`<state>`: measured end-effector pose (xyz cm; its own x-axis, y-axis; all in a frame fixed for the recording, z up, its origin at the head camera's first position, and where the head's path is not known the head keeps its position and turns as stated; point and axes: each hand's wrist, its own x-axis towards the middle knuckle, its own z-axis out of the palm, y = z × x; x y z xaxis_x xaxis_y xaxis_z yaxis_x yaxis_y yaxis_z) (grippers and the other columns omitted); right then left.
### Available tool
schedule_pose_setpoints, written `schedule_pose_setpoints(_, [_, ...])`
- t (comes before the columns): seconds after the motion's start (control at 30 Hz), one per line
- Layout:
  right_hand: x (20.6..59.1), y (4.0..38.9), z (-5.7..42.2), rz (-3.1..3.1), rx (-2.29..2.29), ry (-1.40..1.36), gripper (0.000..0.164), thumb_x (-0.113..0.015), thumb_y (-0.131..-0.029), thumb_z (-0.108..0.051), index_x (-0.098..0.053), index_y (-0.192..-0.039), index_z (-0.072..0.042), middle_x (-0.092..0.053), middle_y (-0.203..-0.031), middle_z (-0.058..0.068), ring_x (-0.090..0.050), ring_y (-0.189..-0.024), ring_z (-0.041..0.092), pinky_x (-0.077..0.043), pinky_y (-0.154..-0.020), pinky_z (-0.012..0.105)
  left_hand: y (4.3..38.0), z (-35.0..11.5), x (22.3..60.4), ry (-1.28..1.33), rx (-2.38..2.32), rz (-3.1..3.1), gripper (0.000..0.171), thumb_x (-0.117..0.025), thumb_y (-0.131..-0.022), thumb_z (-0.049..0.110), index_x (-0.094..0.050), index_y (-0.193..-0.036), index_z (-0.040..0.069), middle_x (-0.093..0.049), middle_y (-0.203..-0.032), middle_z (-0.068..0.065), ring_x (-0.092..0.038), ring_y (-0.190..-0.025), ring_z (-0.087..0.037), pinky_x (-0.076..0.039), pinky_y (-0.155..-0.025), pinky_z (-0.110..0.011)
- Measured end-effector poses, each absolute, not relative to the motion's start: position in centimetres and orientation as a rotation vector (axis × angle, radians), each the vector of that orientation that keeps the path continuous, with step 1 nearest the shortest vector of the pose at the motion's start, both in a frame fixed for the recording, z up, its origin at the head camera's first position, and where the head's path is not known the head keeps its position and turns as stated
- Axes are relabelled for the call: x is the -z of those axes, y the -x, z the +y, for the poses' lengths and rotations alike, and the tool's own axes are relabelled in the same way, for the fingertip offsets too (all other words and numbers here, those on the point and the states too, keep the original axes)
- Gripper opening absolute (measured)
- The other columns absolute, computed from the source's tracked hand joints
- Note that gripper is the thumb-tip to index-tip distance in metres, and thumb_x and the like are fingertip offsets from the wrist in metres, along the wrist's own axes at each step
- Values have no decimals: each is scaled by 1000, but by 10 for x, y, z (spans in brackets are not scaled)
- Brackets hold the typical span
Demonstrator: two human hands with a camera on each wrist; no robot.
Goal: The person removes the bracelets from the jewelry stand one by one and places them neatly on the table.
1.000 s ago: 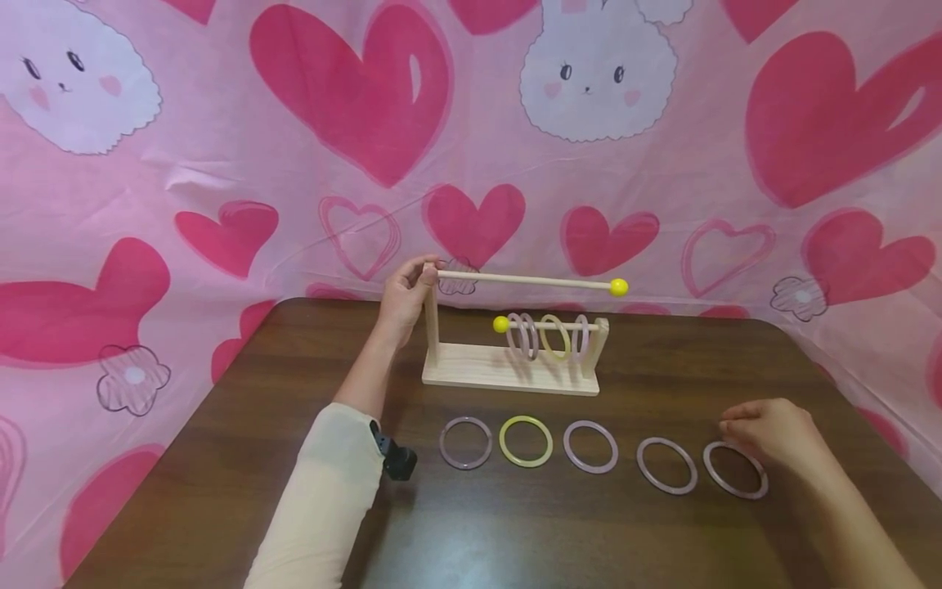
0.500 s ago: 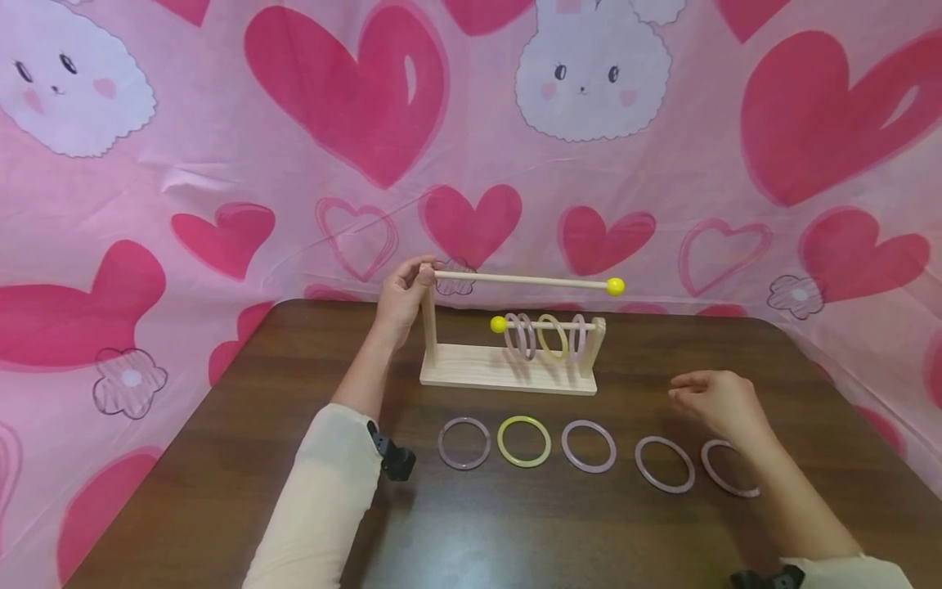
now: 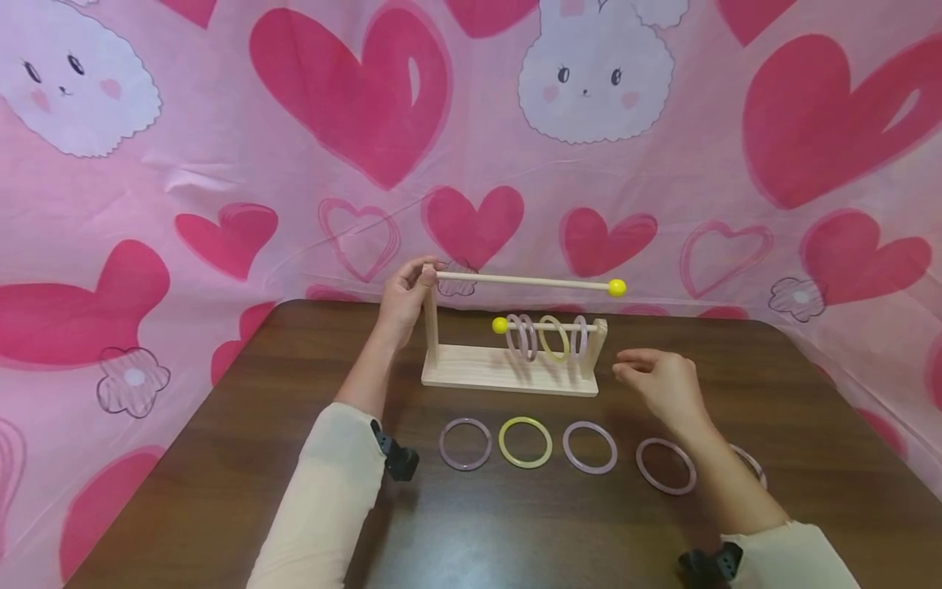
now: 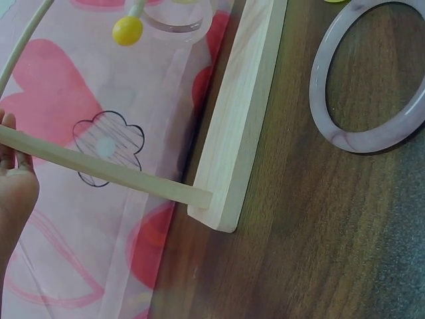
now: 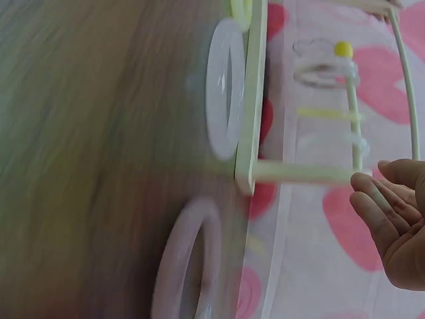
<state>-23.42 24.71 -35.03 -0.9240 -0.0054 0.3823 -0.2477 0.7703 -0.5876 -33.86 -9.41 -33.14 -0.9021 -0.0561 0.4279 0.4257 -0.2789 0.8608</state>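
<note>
A wooden bangle stand (image 3: 508, 370) has a long upper rod (image 3: 526, 281) and a shorter lower rod, both tipped with yellow balls. My left hand (image 3: 403, 303) grips the top of its tall left post (image 4: 99, 167). Several purple bangles and one yellow bangle (image 3: 554, 339) hang on the lower rod. My right hand (image 3: 666, 388) is just right of the stand's short post (image 3: 594, 348), holding nothing, fingers loosely bent. In front of the stand lie a greyish-purple bangle (image 3: 465, 444), a yellow bangle (image 3: 526, 442) and further purple bangles; the right forearm partly covers the rightmost one.
Everything stands on a dark brown wooden table (image 3: 471, 532). A pink cloth (image 3: 471, 155) with hearts and rabbit faces hangs behind and around the table. Dark wrist cameras (image 3: 397, 458) are strapped at both sleeves.
My right hand has moved left and away from the rightmost bangle, up to the stand's right side. My left hand stays on the post, and the bangles lie as before.
</note>
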Motion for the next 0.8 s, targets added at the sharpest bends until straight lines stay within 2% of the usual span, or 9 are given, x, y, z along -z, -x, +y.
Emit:
schedule_pose_setpoints(0.1, [349,240,231,-2591,-940,-221,22,-69,-81,-10,-69,-98,3,-70,-82,13,-67,-77,29,-53,-60,39,339,-95,333,459,2253,-1654,36,-64,-74,30,-63,-102,6,-65,-88,9,-56,-87,-8,-42,-86,-26])
schedule_pose_setpoints(0.33, [346,253,194,-2582,-1003,-309,20,-69,-81,-9,-70,-96,4,-70,-85,14,-67,-78,29,-53,-63,41,341,-96,335,469,2239,-1649,29,-64,-78,25,-64,-100,6,-65,-88,8,-56,-88,-8,-42,-87,-26])
schedule_pose_setpoints(0.57, [352,262,164,-2593,-1059,-398,18,-71,-81,-10,-70,-95,2,-70,-86,11,-67,-80,27,-54,-63,38,339,-93,333,447,2210,-1664,28,-61,-81,20,-62,-101,0,-65,-89,7,-56,-88,-9,-42,-86,-27])
schedule_pose_setpoints(0.8, [359,269,153,-2569,-1060,-401,18,-72,-80,-10,-71,-95,1,-69,-88,14,-67,-79,28,-53,-61,38,340,-93,333,458,2212,-1662,23,-62,-80,24,-63,-96,8,-65,-89,6,-56,-90,-9,-40,-89,-29])
